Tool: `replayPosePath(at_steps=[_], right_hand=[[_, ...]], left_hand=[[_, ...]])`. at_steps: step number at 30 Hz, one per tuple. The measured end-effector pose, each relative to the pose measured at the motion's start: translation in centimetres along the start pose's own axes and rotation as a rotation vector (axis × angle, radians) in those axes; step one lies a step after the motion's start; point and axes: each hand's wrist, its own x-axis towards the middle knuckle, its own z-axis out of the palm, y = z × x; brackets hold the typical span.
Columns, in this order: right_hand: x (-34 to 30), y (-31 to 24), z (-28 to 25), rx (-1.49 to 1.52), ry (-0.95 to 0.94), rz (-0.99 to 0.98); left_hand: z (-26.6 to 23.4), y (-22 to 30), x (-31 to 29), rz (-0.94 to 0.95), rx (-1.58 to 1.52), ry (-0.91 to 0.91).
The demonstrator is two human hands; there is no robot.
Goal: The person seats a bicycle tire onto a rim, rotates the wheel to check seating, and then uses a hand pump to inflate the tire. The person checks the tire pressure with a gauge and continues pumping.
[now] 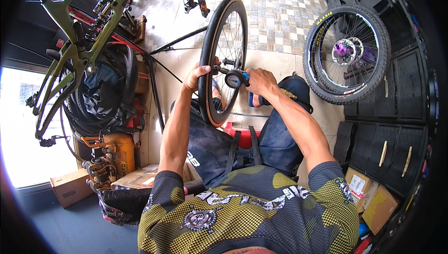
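Observation:
A bicycle wheel (206, 48) with a black tyre, tan inner edge and deep dark rim stands upright in front of me, between my knees. My left hand (198, 75) is closed round the left side of its tyre and rim, thumb on the tyre and fingertips showing inside by the spokes. In my right hand (261, 81) is a tyre inflator, its round pressure gauge (234, 79) facing up. The inflator's nozzle end reaches the inner side of the rim beside my left fingers; the exact joint there is too small to make out. A hose fitting (288, 94) shows below my right wrist.
Two knobbly-tyred wheels (318, 74) lean by black drawers (400, 83) on the right. A green bicycle frame (114, 18) hangs at upper left, above hung tyres and a yellow-orange tank (122, 150). Cardboard boxes (71, 187) sit low on both sides. Thin dark stand legs (179, 39) cross behind the wheel.

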Motion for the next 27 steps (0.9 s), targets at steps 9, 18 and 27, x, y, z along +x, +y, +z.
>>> replayPosePath(at_steps=[9, 18, 27], right_hand=[[0.27, 0.04, -0.09, -0.004, -0.043, 0.011], [-0.01, -0.02, -0.16, -0.016, -0.024, 0.007], [0.06, -0.25, -0.50, -0.017, -0.042, 0.013]], left_hand=[[-0.01, -0.04, 0.10, 0.005, -0.012, -0.006], [0.08, 0.04, 0.09, 0.004, -0.005, -0.015], [0.28, 0.30, 0.03, 0.018, 0.025, 0.011]])
